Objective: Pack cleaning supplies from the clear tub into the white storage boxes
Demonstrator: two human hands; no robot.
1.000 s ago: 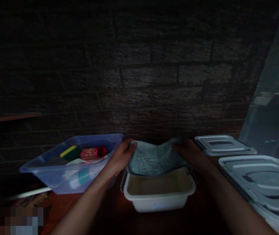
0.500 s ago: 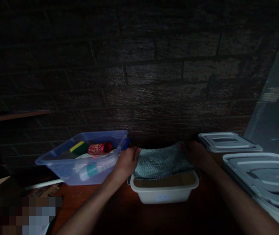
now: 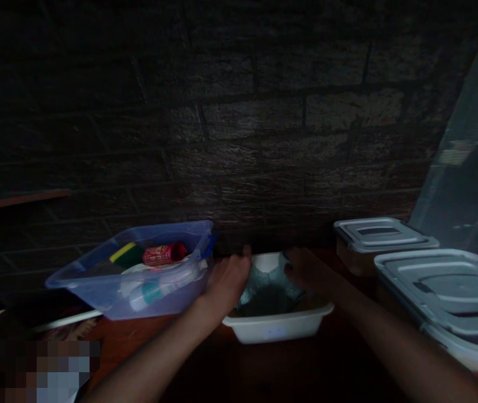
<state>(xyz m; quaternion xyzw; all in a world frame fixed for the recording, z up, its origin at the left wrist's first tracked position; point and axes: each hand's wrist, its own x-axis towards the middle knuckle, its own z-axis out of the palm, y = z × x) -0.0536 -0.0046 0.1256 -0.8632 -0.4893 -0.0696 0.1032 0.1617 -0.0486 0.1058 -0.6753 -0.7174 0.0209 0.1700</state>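
A grey-green cloth (image 3: 266, 288) hangs down inside a white plastic tub (image 3: 275, 330), its lower part dark against the inside. My left hand (image 3: 229, 280) is closed on the cloth's left side, above the tub's left rim, with the thumb pointing up. On the right side my right hand (image 3: 304, 268) grips the cloth's other upper edge, near the tub's back right corner. The fingertips of both hands are partly hidden in the dimness.
To the left stands a clear bluish bin (image 3: 159, 305) holding a yellow-green sponge (image 3: 126, 254), a red can-like container (image 3: 164, 254) and a white bottle (image 3: 142, 296). Two containers with grey lids (image 3: 453, 285) stand at right. A dark brick wall (image 3: 239, 140) rises behind the wooden table (image 3: 121, 341).
Both hands have lowered the cloth from above the tub into it and come closer together. The cloth has gone from stretched out flat to sagging. The view has shifted slightly.
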